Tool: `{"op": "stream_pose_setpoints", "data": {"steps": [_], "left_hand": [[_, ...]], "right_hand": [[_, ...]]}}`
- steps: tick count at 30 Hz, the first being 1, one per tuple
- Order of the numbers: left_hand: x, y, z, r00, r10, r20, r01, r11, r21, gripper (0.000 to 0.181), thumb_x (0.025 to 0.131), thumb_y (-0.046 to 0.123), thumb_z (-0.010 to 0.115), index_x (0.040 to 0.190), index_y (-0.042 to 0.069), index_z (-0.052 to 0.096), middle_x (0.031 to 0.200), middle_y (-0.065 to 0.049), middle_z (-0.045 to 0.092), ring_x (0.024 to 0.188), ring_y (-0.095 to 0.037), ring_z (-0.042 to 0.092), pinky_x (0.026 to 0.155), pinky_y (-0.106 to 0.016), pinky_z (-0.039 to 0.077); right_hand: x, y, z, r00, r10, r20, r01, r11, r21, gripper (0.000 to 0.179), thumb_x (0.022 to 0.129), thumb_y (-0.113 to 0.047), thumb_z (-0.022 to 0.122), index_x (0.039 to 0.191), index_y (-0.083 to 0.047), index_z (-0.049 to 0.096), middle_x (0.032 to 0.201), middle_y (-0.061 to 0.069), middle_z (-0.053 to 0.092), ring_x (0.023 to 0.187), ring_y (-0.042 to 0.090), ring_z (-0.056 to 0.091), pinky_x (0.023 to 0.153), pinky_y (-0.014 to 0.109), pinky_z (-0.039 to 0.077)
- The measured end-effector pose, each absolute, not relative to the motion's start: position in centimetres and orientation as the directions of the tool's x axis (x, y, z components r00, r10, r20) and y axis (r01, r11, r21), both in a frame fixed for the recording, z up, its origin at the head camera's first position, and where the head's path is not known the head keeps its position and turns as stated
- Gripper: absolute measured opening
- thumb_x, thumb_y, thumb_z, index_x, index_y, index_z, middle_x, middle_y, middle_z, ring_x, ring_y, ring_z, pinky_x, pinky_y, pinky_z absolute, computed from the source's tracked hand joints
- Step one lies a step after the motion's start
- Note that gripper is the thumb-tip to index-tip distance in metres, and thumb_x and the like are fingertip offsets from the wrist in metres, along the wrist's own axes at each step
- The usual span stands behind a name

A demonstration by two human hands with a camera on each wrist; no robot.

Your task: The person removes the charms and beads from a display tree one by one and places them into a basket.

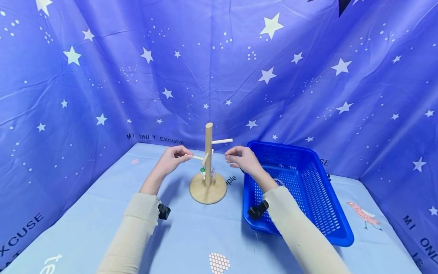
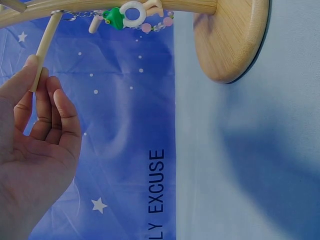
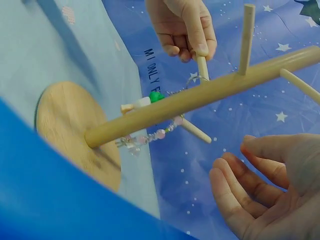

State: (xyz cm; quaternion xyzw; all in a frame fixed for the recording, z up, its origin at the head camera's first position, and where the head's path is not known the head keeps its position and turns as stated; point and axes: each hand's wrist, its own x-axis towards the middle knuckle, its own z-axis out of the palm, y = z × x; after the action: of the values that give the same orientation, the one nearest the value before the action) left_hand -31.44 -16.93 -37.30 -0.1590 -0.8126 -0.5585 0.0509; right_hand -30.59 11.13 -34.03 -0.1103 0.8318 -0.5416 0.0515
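1. The stand (image 1: 208, 152) rises at the centre of the head view on the light-blue surface (image 1: 191, 236); the left wrist view cuts off its upper end.
2. Left of the stand, the left hand (image 1: 175, 156) pinches the outer end of a peg (image 2: 46, 42), its tip partly covered by the thumb and fingers.
3. The ring of a keychain (image 2: 115, 19) is around that peg, near the post; a green charm and a white hoop hang below, too small to make out in the head view.
4. A beaded bracelet (image 3: 161, 134) hangs beside it; the post hides part, so which peg carries it is unclear.
5. Right of the stand, the right hand (image 1: 243, 160) is empty, fingers relaxed and apart from the pegs.
6. The blue basket (image 1: 284, 153) fills the right centre; the right forearm hides part of it and of a small beaded item (image 1: 279, 182) inside.
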Motion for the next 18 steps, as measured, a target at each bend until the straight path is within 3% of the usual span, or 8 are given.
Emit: {"op": "stream_pose_setpoints", "data": {"steps": [18], "left_hand": [[-31.2,-16.9,-37.1,-0.947,0.197,0.253,0.308,0.338,0.889,0.019,0.092,0.007,0.068,0.103,-0.007,0.067,0.076,0.010,0.060,0.070,-0.006,0.052,0.068,-0.025,0.045]], "right_hand": [[-31.3,8.5,-35.1,-0.952,-0.290,-0.101,-0.030,0.415,-0.909,0.027,0.100,-0.011,0.059,0.122,0.004,0.063,0.125,0.022,0.065,0.115,0.035,0.065,0.093,0.037,0.057]]}}
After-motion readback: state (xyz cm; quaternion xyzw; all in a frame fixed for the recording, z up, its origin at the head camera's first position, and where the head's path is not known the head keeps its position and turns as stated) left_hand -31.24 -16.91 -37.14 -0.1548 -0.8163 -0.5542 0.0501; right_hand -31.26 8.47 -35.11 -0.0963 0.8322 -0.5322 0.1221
